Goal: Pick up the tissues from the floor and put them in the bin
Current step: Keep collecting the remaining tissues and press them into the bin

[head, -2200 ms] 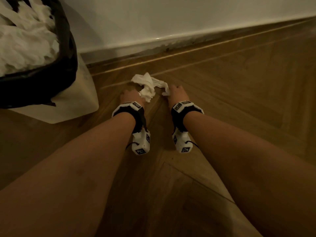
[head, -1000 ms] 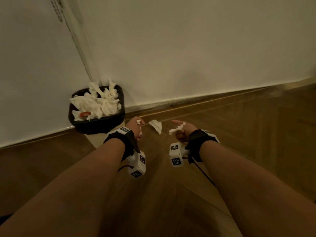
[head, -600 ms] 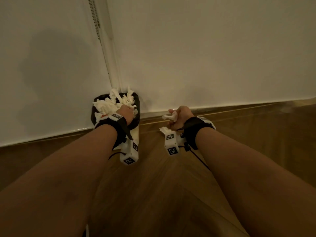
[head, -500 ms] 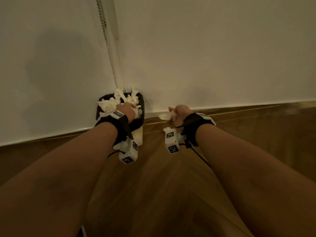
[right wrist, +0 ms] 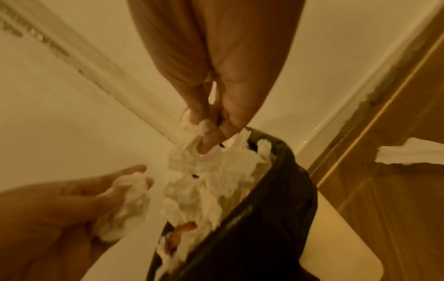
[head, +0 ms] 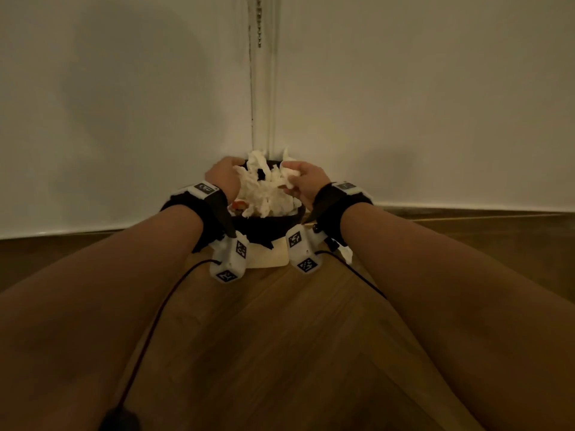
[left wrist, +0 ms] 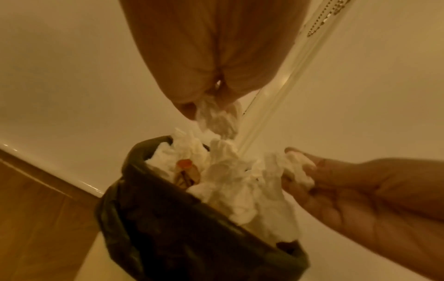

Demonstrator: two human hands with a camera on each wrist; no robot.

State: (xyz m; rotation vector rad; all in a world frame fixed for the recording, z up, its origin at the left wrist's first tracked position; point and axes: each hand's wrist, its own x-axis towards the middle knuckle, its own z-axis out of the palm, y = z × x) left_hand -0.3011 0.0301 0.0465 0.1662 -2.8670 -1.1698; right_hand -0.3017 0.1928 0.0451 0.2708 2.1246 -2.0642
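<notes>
A bin (head: pixel 267 227) lined with a black bag stands in the wall corner, heaped with white tissues (head: pixel 264 194). My left hand (head: pixel 227 178) hovers over the heap's left side and pinches a crumpled tissue (left wrist: pixel 216 117) that hangs from its fingertips (left wrist: pixel 187 112). My right hand (head: pixel 298 181) is over the heap's right side, its fingers curled round another tissue wad (right wrist: pixel 192 136). In the right wrist view, the left hand's tissue (right wrist: pixel 127 201) shows beside the heap. One more tissue (right wrist: pixel 408 154) lies on the floor, right of the bin (right wrist: pixel 276 190).
White walls meet in a corner behind the bin, with a bead chain (head: pixel 259 23) hanging down there. Something orange (left wrist: pixel 185 163) lies among the binned tissues. Wooden floor (head: pixel 280 337) spreads in front. A dark cable (head: pixel 161 306) trails from the left wrist camera.
Both hands rose from the floor with tissue pieces. The left reached the bin first; the right has now swung left over the heap. One tissue stayed on the floor.
</notes>
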